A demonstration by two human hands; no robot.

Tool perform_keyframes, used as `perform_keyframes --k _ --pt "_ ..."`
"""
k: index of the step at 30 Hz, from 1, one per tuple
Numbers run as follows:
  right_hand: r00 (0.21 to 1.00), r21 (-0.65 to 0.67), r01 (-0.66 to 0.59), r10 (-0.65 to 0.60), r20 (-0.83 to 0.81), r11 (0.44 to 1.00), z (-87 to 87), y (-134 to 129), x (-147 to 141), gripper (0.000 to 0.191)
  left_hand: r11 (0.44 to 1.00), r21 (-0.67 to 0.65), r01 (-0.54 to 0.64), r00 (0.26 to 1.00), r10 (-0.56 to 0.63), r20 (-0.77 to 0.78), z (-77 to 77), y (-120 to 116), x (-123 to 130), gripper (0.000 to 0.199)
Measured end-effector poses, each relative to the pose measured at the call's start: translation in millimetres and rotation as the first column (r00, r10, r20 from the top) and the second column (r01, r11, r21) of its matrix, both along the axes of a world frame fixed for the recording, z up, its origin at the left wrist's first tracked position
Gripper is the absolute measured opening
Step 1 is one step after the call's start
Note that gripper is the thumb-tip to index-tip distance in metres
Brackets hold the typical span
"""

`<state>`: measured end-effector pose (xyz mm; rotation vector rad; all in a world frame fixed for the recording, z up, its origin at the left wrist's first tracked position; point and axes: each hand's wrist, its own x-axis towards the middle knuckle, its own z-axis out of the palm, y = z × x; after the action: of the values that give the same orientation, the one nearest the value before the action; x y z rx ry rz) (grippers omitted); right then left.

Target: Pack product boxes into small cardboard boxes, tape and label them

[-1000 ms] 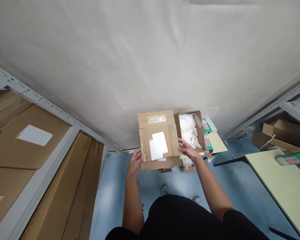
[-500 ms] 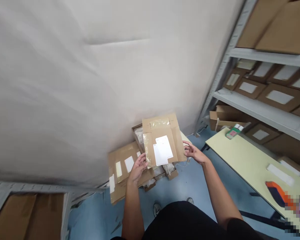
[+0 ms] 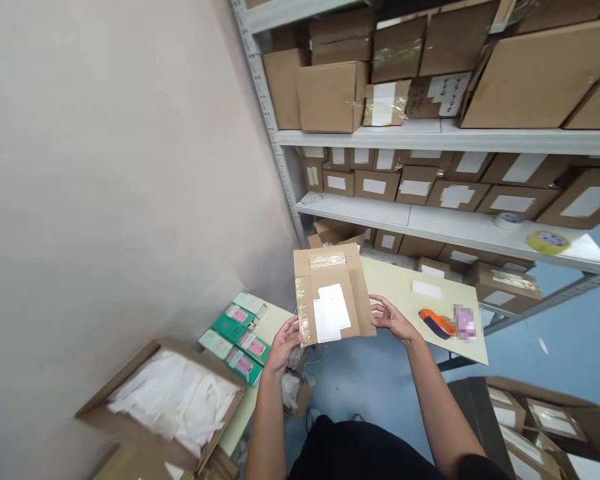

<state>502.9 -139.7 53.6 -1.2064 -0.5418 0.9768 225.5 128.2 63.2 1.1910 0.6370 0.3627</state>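
A cardboard piece (image 3: 353, 267) with clear tape and white paper labels (image 3: 331, 313) is held up in front of me, its broad face toward me. It looks flat or shallow; its underside is hidden. My left hand (image 3: 284, 343) grips its lower left corner, thumb on top. On the opposite edge, my right hand (image 3: 391, 319) pinches the right side near the lower corner. Behind the cardboard stands a pale yellow table (image 3: 390, 277), partly covered by it.
Metal shelves (image 3: 360, 210) with several labelled cartons line the back and right. The table bears an orange and dark tool (image 3: 437, 325). Green boxes (image 3: 230, 327) and an open carton (image 3: 145, 357) of white material sit at left. Another open carton (image 3: 595, 400) stands lower right.
My view has swung to the right, bringing the shelves and table toward the middle. The cardboard stays in both hands with nearly the same pose.
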Motion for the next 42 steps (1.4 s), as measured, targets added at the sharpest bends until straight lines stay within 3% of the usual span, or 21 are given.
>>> perform_keyframes --k 5,11,14,19,24,27,29,31,35,38,42 --pt "0.988 -0.068 0.149 -0.151 -0.03 0.987 -13.3 -15 33 0.081 0.987 -0.047 0.153 0.987 -0.155 -0.047 -23.4 24 77 0.076" --pt "0.938 -0.153 0.332 -0.343 -0.046 0.931 -11.5 5 67 0.079 0.943 -0.051 0.33 0.941 -0.333 -0.068 -40.4 78 175 0.074" --pt "0.892 -0.214 0.429 -0.449 -0.055 0.878 -13.8 25 80 0.075 0.908 -0.048 0.417 0.907 -0.419 -0.046 -45.0 108 224 0.072" --pt "0.761 -0.275 0.616 -0.648 -0.035 0.738 -30.3 59 92 0.068 0.858 -0.05 0.511 0.857 -0.513 -0.04 -54.1 142 291 0.072" --pt "0.654 -0.32 0.715 -0.757 -0.007 0.621 -64.8 71 109 0.065 0.829 -0.027 0.558 0.829 -0.559 -0.029 -65.0 144 337 0.07" --pt "0.558 -0.407 0.779 -0.823 0.104 0.476 -91.7 64 119 0.059 0.842 -0.01 0.539 0.841 -0.539 -0.044 -83.5 128 359 0.069" --pt "0.535 -0.474 0.776 -0.832 0.145 0.416 -107.7 57 122 0.056 0.855 0.019 0.517 0.852 -0.513 -0.109 -101.6 110 370 0.067" --pt "0.565 -0.515 0.734 -0.819 0.099 0.443 -120.5 50 120 0.056 0.871 0.058 0.487 0.857 -0.464 -0.225 -120.2 89 377 0.064" --pt "0.669 -0.456 0.653 -0.742 -0.025 0.604 -138.9 43 112 0.057 0.882 0.172 0.438 0.851 -0.345 -0.397 -141.8 51 377 0.064" --pt "0.754 -0.371 0.593 -0.654 -0.055 0.715 -151.0 48 107 0.063 0.858 0.23 0.458 0.837 -0.329 -0.437 -140.0 23 375 0.072" --pt "0.818 -0.312 0.569 -0.561 0.123 0.761 -161.7 57 109 0.081 0.863 0.24 0.445 0.865 -0.345 -0.364 -129.0 -25 382 0.077"
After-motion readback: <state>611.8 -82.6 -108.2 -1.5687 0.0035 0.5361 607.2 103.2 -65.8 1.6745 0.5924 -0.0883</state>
